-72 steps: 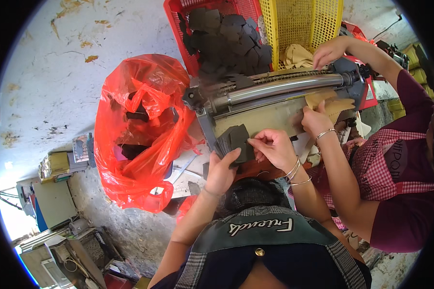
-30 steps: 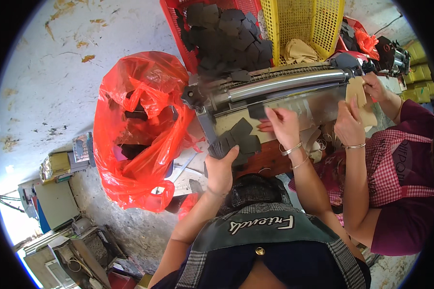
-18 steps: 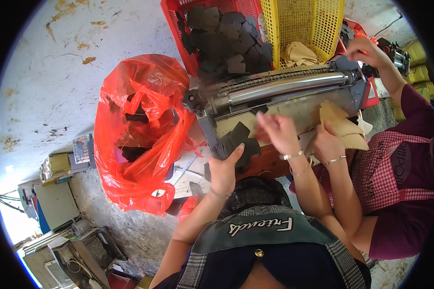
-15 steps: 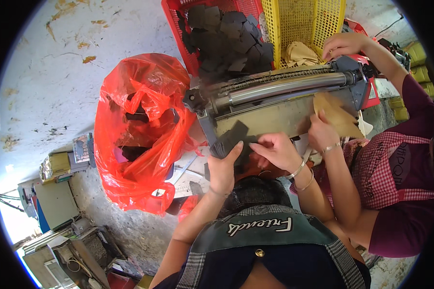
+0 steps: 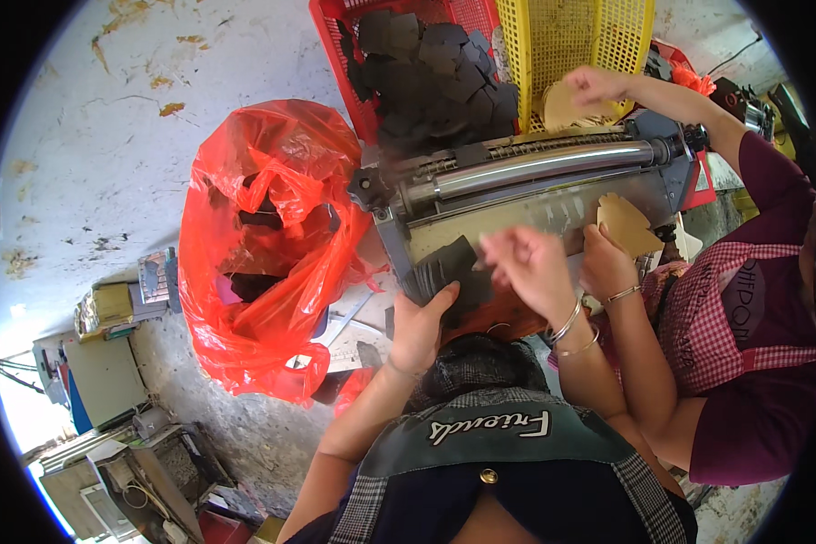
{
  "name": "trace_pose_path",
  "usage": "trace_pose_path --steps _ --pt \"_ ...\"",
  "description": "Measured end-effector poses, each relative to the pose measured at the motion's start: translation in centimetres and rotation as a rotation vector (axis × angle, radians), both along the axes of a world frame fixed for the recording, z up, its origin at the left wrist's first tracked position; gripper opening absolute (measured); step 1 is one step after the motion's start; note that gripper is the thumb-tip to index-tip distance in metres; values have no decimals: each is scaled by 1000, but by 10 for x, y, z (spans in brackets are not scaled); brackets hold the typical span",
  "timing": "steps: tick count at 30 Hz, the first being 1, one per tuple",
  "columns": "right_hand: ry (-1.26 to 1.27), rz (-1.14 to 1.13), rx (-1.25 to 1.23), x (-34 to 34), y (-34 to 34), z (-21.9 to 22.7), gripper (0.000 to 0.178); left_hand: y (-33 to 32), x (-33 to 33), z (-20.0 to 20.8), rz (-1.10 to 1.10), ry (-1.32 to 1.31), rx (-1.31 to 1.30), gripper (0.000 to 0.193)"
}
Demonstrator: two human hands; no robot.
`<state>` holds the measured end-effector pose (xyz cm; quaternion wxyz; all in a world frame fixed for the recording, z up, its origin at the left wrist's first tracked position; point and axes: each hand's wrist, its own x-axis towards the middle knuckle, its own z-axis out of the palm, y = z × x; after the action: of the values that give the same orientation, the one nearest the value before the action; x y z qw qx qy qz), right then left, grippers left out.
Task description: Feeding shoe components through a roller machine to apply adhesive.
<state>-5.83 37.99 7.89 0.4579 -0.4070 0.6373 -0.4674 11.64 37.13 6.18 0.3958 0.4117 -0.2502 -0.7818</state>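
The left grip (image 5: 417, 328) is pinching a fanned dark stack (image 5: 451, 268) near the steel roller (image 5: 548, 170), while the right grip (image 5: 537, 270), too blurred for me to tell whether loaded, is coming off that stack, leaving the left supporting it.

From the middle of my view, the pale, flat worktop (image 5: 360, 296) shows at 8 o'clock, with a small dark-grey flat scrap (image 5: 369, 355) on it toward 7. At 12 I see a red plastic crate (image 5: 473, 14) carrying a loose heap of dark-grey flat pieces (image 5: 440, 82); at 1, a yellow plastic mesh basket (image 5: 513, 54) holds tan flat pieces (image 5: 560, 111). A translucent red plastic bag (image 5: 281, 343) sits at 9 to 10, hiding what bears it.
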Motion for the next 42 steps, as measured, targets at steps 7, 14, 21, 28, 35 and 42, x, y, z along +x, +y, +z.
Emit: trace_pose_path --steps 7,14,21,28,35,42 --pt "782 91 -115 -59 -198 17 76 10 5 10 -49 -25 -33 32" --pt "1261 893 372 -40 -281 -26 93 28 31 4 42 -99 87 35" --pt "1205 1147 525 -64 -291 -54 65 22 35 1 157 -19 196 34" --pt "1372 1011 111 -72 -262 -31 38 13 36 -8 124 -77 190 34" --pt "1332 510 19 -54 -286 18 38 11 38 -10 111 -93 207 36" --pt "1296 721 -63 -40 -285 -49 75 13 40 -6 119 -101 216 34"
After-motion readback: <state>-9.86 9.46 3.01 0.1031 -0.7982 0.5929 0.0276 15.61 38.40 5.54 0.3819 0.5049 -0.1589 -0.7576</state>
